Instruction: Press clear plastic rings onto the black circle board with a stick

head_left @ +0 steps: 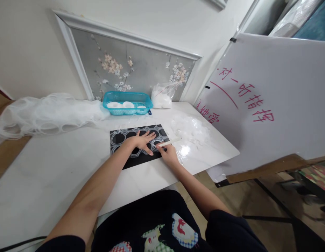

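Observation:
A black mat (157, 159) lies on the table under a sheer white sheet patterned with rings (117, 138). My left hand (144, 141) presses flat on that sheet with its fingers spread. Just right of it, my right hand (168, 154) pinches a slim white stick-like tool (169, 142), whose lower tip sits at the mat's right part. The exact kind of tool is too small to make out. Thin clear scraps (191, 131) are scattered on the table to the right of the mat.
A long heap of sheer white ring-patterned material (50, 113) lies at the back left. Behind the mat stand a blue plastic basket (128, 111) holding white rolls and a clear bag (162, 98) of white stuff. A whiteboard (277, 80) leans at the right, past the table's edge.

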Available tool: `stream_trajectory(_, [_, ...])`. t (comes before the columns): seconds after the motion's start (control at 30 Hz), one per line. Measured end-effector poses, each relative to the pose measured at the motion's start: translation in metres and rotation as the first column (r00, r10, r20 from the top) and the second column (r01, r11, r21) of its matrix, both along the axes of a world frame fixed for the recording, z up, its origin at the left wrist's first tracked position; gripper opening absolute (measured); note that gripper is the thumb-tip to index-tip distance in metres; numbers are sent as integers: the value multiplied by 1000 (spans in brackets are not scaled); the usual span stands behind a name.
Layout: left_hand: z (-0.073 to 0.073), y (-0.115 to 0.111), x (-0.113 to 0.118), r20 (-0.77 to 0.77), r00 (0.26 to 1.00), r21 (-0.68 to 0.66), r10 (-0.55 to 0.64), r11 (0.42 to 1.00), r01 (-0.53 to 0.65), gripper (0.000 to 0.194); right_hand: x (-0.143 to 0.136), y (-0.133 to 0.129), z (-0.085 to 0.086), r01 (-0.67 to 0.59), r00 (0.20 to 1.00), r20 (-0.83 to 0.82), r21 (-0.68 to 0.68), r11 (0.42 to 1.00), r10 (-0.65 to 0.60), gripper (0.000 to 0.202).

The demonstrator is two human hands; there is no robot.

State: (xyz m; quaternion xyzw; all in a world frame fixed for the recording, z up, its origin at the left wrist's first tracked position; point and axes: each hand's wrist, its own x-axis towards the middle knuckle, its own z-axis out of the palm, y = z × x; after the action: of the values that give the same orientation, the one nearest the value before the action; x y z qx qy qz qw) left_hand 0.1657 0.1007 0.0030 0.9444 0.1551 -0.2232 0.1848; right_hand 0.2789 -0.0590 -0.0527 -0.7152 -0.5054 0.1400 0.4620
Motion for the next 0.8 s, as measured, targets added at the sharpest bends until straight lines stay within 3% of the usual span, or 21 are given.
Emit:
stream_trajectory(0.47, [4,-3,-2,2,1000,-23,22,999,-22,121,-1,-2,1,15,1000,-17,2,1000,-15,20])
stream_trajectory(0.8, [4,-4,-1,-4,1000,1,6,1000,-6,121,-2,-2,4,-8,996,86,-27,1000,11,19])
